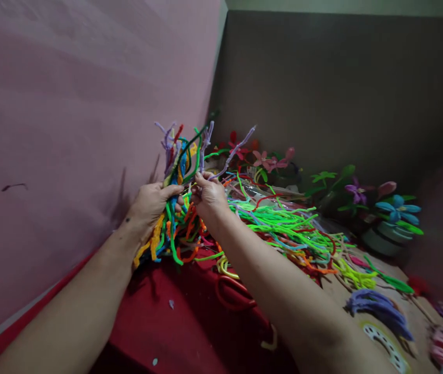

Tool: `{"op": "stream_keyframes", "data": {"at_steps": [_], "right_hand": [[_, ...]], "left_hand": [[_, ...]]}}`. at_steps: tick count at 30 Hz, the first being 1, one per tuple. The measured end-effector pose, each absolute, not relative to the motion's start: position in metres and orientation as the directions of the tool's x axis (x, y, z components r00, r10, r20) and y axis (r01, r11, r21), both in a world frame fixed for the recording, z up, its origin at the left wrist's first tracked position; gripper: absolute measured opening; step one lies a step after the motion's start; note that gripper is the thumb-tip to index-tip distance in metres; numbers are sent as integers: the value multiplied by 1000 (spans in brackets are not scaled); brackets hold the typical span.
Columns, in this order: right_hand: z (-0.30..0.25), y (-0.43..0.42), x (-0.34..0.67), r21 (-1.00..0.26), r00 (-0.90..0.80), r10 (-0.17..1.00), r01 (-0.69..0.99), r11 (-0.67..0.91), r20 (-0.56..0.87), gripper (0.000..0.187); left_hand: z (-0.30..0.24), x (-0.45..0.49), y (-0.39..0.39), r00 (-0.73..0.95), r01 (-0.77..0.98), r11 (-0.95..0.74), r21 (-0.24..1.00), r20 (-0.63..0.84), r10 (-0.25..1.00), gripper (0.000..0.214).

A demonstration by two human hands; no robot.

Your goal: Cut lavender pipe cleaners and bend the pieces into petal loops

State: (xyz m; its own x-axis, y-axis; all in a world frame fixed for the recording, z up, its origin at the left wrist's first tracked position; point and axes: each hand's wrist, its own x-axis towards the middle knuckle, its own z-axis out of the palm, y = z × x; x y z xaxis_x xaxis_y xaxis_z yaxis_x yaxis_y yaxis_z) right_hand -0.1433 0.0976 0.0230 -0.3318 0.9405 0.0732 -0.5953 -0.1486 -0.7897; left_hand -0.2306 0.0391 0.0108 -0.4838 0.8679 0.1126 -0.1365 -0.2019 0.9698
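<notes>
We list one mixed bundle of fuzzy stems (183, 158), left of the loose green stems (284, 221), fingers of our left hand (159, 200) closed round it; one lilac stem (236, 150), pinched in our right hand (210, 195); step, we judge, sorting; next move needing a steady left grip.

The long purple stem's (240, 145) lower end is hidden — seemingly within the right hand (210, 195).

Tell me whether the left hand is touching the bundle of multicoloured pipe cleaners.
Touching. The head view shows the left hand wrapped around the bundle of multicoloured pipe cleaners, its thumb lying across the front.
</notes>
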Motion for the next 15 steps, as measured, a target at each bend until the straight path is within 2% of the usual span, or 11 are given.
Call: {"op": "stream_keyframes", "data": {"at_steps": [15], "right_hand": [[52, 129, -121, -822, -111, 993, -569, -28, 43, 18]], "left_hand": [[13, -233, 37, -336, -59, -140, 988, 113, 935, 19]]}}
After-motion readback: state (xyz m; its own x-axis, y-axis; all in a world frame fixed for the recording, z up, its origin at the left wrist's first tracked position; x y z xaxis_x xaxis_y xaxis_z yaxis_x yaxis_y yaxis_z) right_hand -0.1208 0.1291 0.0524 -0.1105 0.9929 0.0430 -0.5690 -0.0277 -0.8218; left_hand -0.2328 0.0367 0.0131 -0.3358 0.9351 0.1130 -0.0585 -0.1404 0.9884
